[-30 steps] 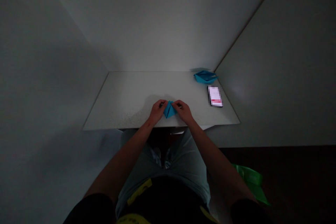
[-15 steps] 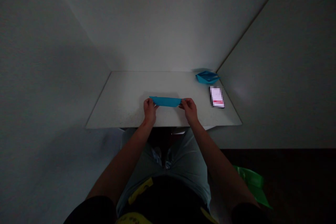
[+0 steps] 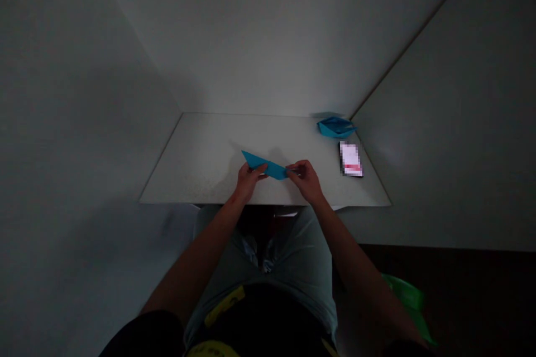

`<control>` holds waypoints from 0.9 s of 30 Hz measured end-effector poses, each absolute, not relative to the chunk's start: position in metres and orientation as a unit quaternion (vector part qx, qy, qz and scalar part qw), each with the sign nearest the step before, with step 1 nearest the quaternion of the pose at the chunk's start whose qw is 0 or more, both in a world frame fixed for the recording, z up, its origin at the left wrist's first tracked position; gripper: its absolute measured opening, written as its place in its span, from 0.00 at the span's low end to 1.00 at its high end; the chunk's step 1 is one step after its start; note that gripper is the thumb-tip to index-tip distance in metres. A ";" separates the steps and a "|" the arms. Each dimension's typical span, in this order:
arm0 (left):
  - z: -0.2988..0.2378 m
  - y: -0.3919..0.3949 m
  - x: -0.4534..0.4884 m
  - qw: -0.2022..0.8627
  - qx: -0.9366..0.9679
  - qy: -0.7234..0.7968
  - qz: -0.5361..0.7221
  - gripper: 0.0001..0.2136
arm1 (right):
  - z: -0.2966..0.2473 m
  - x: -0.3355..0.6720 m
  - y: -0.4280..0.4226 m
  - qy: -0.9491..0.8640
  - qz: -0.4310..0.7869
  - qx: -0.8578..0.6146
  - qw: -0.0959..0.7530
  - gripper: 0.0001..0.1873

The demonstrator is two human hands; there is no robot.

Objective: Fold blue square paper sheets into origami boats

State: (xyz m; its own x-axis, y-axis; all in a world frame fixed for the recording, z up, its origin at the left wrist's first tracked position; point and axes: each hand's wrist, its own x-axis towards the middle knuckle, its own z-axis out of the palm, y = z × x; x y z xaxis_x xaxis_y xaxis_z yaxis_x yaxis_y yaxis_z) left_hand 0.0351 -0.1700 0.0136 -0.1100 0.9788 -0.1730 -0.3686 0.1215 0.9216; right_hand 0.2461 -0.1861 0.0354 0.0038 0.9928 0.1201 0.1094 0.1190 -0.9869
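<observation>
Between my hands is a long, narrow piece of folded blue paper (image 3: 275, 170), tilted so that its left tip points up and away from me. My left hand (image 3: 248, 179) grips it near the middle, with the thumb pressed on its front face. The fingers of my right hand (image 3: 307, 179) pinch its right end. A folded blue paper boat (image 3: 335, 128) sits at the back right of the white table (image 3: 201, 162). The fingers behind the held paper are partly hidden.
A phone (image 3: 350, 159) with a blurred lit screen lies on the table's right side, in front of the paper boat. Walls close in the table at the back and on both sides. Something green (image 3: 408, 298) stands low on the right, over the dark floor.
The held paper has turned from level to slanting, left end up and right end down. My left hand has shifted from its left end toward the middle. The view has tilted slightly.
</observation>
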 end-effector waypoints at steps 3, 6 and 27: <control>0.013 -0.172 0.035 0.581 0.366 0.474 0.551 0.31 | 0.054 0.245 -0.184 -0.675 0.372 -0.498 0.397 0.25; 0.014 -0.174 0.036 0.557 0.404 0.485 0.539 0.30 | 0.067 0.238 -0.177 -0.762 0.325 -0.489 0.273 0.13; 0.028 -0.159 0.074 0.542 0.436 0.447 0.563 0.26 | 0.086 0.310 -0.191 -0.859 0.127 -0.459 0.187 0.06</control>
